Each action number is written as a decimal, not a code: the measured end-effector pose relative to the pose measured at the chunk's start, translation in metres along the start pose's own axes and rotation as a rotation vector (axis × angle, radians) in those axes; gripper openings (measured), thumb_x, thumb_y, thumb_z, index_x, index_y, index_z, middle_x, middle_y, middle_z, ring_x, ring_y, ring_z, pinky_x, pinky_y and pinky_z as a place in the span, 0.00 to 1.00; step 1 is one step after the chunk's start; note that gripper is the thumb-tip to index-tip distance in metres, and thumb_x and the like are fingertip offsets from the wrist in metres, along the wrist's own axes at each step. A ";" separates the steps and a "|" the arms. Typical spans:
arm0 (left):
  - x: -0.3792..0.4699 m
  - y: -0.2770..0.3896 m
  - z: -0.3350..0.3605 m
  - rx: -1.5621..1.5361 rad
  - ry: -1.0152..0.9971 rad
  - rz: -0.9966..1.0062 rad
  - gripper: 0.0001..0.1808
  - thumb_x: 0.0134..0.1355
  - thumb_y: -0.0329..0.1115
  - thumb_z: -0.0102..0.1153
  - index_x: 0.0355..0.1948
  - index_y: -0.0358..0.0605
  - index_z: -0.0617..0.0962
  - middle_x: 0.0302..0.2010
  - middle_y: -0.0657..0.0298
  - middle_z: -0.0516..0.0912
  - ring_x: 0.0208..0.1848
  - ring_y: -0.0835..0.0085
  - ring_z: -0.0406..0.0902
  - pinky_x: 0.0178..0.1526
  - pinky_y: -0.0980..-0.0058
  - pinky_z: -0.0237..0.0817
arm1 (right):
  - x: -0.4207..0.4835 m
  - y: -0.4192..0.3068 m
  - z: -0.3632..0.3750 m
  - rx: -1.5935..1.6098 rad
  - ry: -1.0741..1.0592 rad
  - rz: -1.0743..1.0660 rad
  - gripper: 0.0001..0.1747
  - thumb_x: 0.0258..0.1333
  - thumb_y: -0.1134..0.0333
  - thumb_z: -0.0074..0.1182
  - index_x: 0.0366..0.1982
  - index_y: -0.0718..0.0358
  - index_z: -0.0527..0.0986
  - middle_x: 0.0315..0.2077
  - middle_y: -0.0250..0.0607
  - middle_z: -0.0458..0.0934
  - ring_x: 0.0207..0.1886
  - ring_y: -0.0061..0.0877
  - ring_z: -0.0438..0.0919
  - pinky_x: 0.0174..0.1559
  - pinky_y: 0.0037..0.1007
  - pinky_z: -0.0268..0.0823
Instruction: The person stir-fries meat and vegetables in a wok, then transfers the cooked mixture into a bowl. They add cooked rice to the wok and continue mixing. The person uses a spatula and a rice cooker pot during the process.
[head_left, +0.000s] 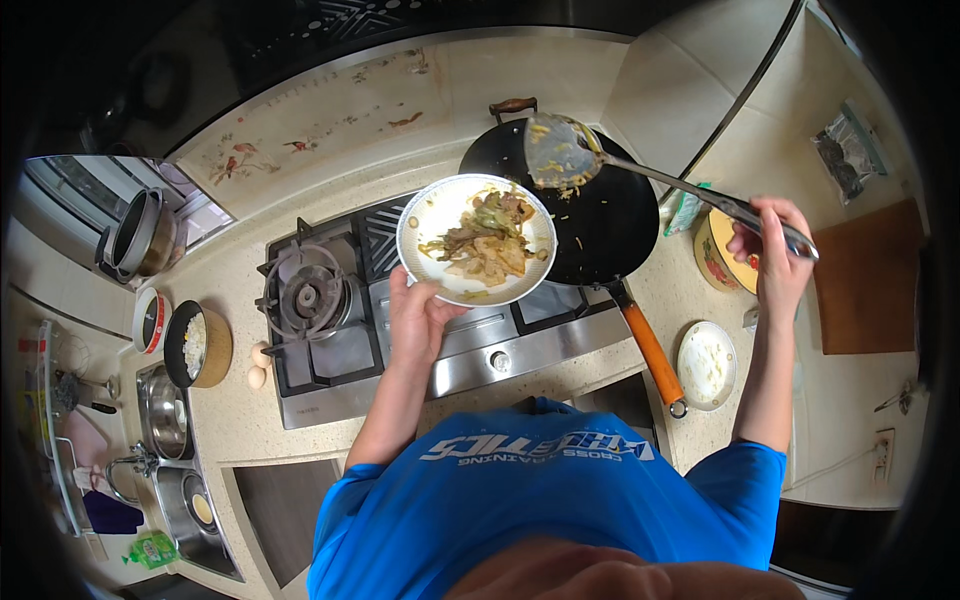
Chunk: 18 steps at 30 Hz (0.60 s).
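My left hand (422, 315) grips the near left rim of a white plate (425, 262) with a patterned edge, held above the gas stove. Cooked meat slices and greens (491, 232) lie on it. In my right hand (776, 247) is the long handle of a metal spatula (562, 154); its blade, smeared with food bits, hangs over the black wok (619, 225) just right of the plate. A few scraps stick to the wok's inside. The wok's orange wooden handle (649, 345) points towards me, and the plate covers part of its left side.
The gas stove's left burner (306, 296) is bare. Eggs (257, 367) and a pot of rice (214, 345) stand left of it, near a double sink (193, 517). At right are a food-smeared plate (705, 367) and a yellow patterned container (712, 255). A brown board (866, 285) stands against the wall.
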<state>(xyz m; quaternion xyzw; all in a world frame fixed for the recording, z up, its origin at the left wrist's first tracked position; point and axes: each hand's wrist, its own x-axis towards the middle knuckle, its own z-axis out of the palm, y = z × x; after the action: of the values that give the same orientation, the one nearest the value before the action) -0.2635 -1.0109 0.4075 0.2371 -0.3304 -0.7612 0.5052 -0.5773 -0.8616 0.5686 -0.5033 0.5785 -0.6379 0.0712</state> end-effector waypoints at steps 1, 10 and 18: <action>-0.002 0.002 -0.004 -0.010 -0.004 0.023 0.19 0.55 0.24 0.43 0.48 0.41 0.59 0.43 0.48 0.73 0.37 0.61 0.79 0.30 0.69 0.77 | 0.007 0.008 0.001 -0.012 0.021 0.068 0.10 0.58 0.68 0.47 0.33 0.70 0.72 0.20 0.39 0.75 0.18 0.19 0.74 0.18 0.17 0.64; -0.033 0.025 -0.043 0.004 0.133 0.189 0.24 0.54 0.24 0.41 0.53 0.39 0.59 0.48 0.48 0.70 0.42 0.59 0.77 0.30 0.68 0.79 | 0.074 0.103 -0.025 -0.223 -0.193 0.608 0.12 0.57 0.63 0.48 0.31 0.66 0.74 0.15 0.36 0.74 0.13 0.17 0.73 0.14 0.16 0.65; -0.048 0.023 -0.057 0.025 0.210 0.204 0.23 0.55 0.26 0.43 0.54 0.38 0.60 0.48 0.49 0.71 0.39 0.61 0.78 0.30 0.70 0.79 | 0.064 0.189 0.041 0.197 0.006 0.802 0.12 0.56 0.63 0.50 0.34 0.66 0.74 0.16 0.39 0.76 0.16 0.23 0.77 0.16 0.16 0.71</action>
<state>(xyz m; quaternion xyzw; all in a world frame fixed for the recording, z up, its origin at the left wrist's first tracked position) -0.1914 -0.9876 0.3880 0.2868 -0.3074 -0.6728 0.6087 -0.6714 -0.9921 0.4441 -0.2272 0.6649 -0.6135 0.3605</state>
